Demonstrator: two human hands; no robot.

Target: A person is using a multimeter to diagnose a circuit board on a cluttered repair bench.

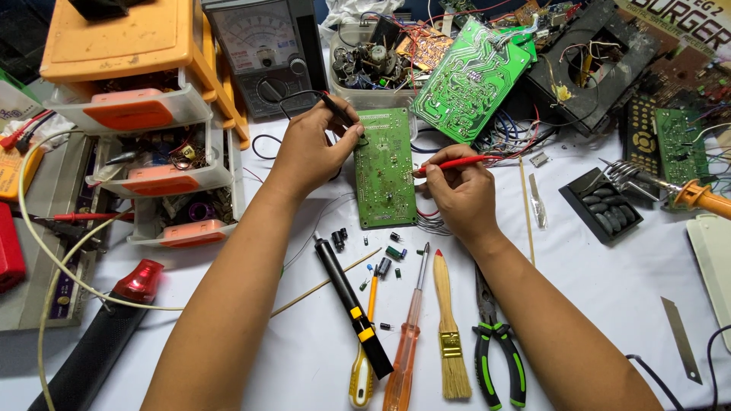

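Note:
A green circuit board (384,171) lies flat on the white table between my hands. My left hand (311,144) pinches a black test probe (339,112) whose tip touches the board's upper left corner. My right hand (457,186) grips a red test probe (457,162) held sideways, its tip at the board's right edge. The black lead runs back to an analog multimeter (263,53) standing behind the board.
Orange-fronted parts drawers (156,144) stand left. A black-and-yellow tool (354,308), screwdrivers (407,335), a brush (451,335) and green-handled pliers (495,350) lie in front, with small loose components (384,259). A larger green board (472,80), a soldering iron (697,195) and a black remote (601,205) sit behind and right.

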